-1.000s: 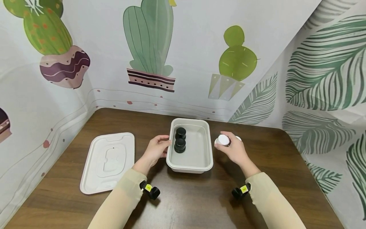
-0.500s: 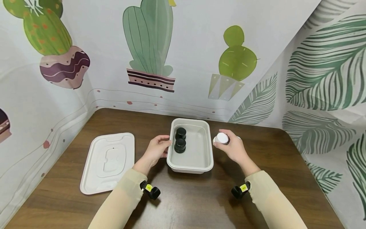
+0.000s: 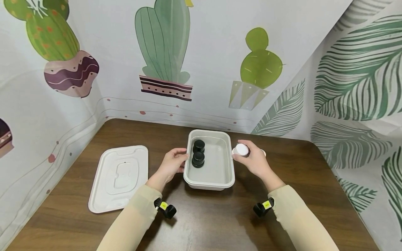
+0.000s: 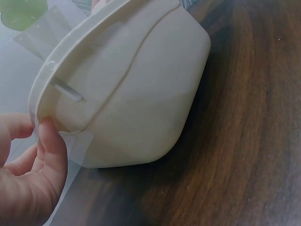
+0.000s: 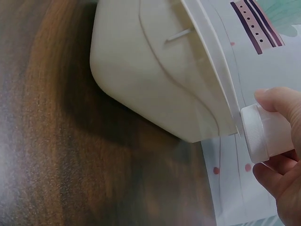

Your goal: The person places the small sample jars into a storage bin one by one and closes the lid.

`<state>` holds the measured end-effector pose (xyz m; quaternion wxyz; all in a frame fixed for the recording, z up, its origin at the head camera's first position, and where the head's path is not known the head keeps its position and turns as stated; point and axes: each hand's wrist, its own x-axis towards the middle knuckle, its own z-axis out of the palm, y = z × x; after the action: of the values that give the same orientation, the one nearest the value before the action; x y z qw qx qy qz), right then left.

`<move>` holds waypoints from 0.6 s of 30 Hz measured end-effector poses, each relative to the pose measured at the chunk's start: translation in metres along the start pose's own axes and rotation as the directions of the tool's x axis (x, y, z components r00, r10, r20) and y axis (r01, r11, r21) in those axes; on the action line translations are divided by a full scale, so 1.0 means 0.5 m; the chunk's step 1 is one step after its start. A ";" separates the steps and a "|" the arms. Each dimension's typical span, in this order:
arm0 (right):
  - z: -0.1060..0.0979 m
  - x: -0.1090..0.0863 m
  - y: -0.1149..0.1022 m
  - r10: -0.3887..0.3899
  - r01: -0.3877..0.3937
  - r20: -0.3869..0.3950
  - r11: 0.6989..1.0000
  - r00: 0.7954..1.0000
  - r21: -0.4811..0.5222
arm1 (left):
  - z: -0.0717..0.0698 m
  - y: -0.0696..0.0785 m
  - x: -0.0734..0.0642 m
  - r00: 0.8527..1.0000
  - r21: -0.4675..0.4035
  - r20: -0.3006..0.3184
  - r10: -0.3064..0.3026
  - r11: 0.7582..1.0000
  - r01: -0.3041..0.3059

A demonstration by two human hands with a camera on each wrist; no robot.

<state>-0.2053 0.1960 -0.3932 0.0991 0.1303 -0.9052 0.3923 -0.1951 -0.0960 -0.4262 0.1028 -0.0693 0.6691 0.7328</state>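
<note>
A pale grey plastic box (image 3: 216, 184) stands without its lid on the table. Its left rim is pinched between the thumb and fingers of my left hand (image 3: 172, 163), also seen in the left wrist view. My right hand (image 3: 258, 163) grips a small white bottle (image 3: 241, 150) beside the box's right rim. In the right wrist view the bottle (image 5: 276, 132) lies sideways in the fingers, its ribbed cap close to the rim; contact is hard to tell. Inside the box, along its left side, two black round-topped containers (image 3: 198, 159) stand one behind the other.
A white lid (image 3: 120, 177) lies flat on the left of the brown table (image 3: 207, 223). Another white thing (image 3: 263, 152) peeks out behind the right hand, mostly hidden. A printed cloth wall (image 3: 213, 69) rises at the table's back edge.
My right hand has shifted slightly left with the white bottle, bringing it up to the box's right rim. The left hand keeps its hold and the box has hardly moved.
</note>
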 end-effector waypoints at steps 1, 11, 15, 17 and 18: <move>0.001 0.001 0.000 -0.003 0.003 0.007 1.000 1.000 0.019 | 0.000 0.000 0.001 1.000 0.000 0.001 -0.003 1.000 0.003; 0.006 0.012 -0.012 -0.016 0.015 0.032 1.000 0.999 0.023 | 0.003 0.001 0.001 1.000 0.013 -0.007 0.008 1.000 -0.008; 0.012 0.020 -0.020 -0.029 0.028 0.046 0.999 0.999 0.015 | 0.002 0.000 0.001 1.000 0.014 -0.006 0.005 1.000 -0.004; 0.015 0.024 -0.023 -0.033 0.033 0.055 0.999 0.998 0.012 | 0.002 -0.001 0.002 1.000 0.013 -0.007 0.001 1.000 -0.001; 0.016 0.026 -0.024 -0.035 0.034 0.057 0.999 0.998 0.011 | 0.002 -0.001 0.002 1.000 0.012 -0.008 -0.001 1.000 0.001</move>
<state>-0.2145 0.1799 -0.3868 0.0790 0.1578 -0.9032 0.3913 -0.1957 -0.0950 -0.4269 0.1010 -0.0721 0.6739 0.7283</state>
